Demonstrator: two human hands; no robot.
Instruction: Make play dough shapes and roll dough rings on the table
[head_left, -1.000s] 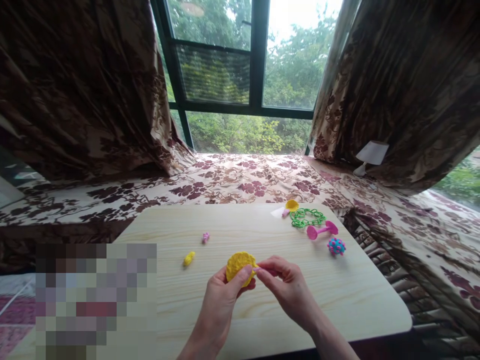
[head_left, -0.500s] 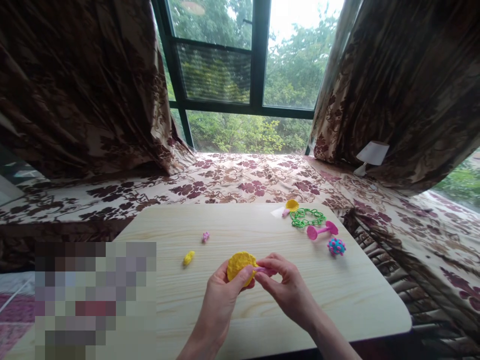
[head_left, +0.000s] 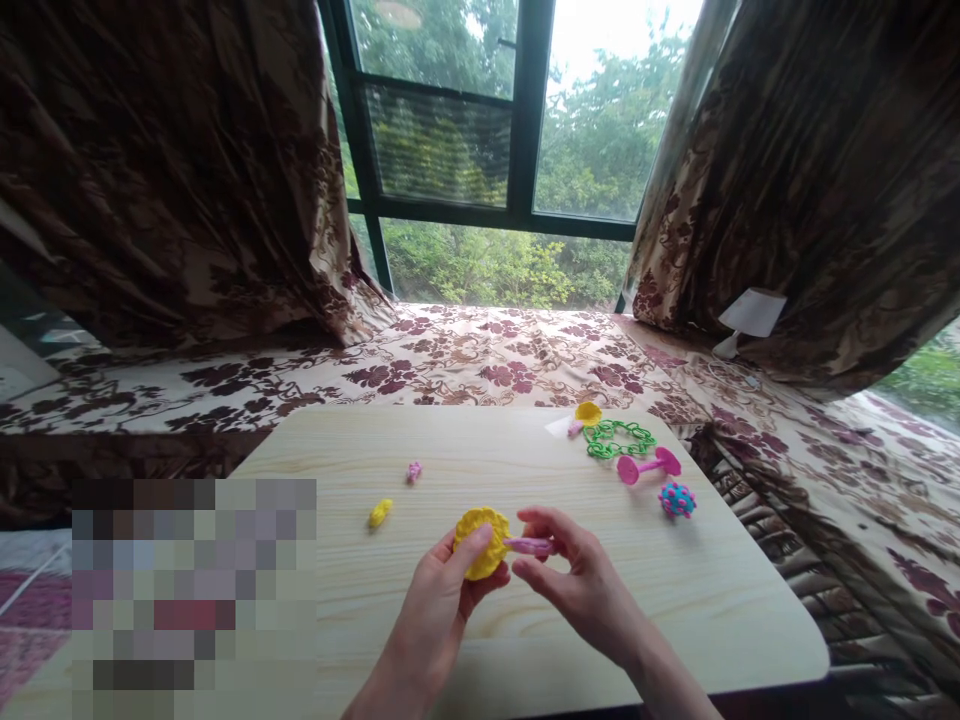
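My left hand point(head_left: 442, 590) grips a round yellow clay disc point(head_left: 480, 540), its thumb pressed on the disc's face and its fingers behind. From the disc's right side sticks out a pink clay stem point(head_left: 529, 546). Around that stem my right hand point(head_left: 574, 570) is open, thumb and forefinger apart; the stem's far end reaches in among the fingers, and whether it touches them I cannot tell. Beyond my left hand lie a small yellow clay lump point(head_left: 380, 513) and a small pink clay lump point(head_left: 414, 471) on the table.
On the wooden table point(head_left: 360, 640), at the far right, are a second yellow disc with a pink stem point(head_left: 589, 413), a green clay chain point(head_left: 600, 440), a pink dumbbell shape point(head_left: 649, 465) and a blue ball with pink knobs point(head_left: 677, 500). A white lamp point(head_left: 754, 312) stands behind.
My right thumb and fingers have parted from the pink stem, which they pinched before. My left thumb has shifted up onto the disc's face. The view has moved slightly.
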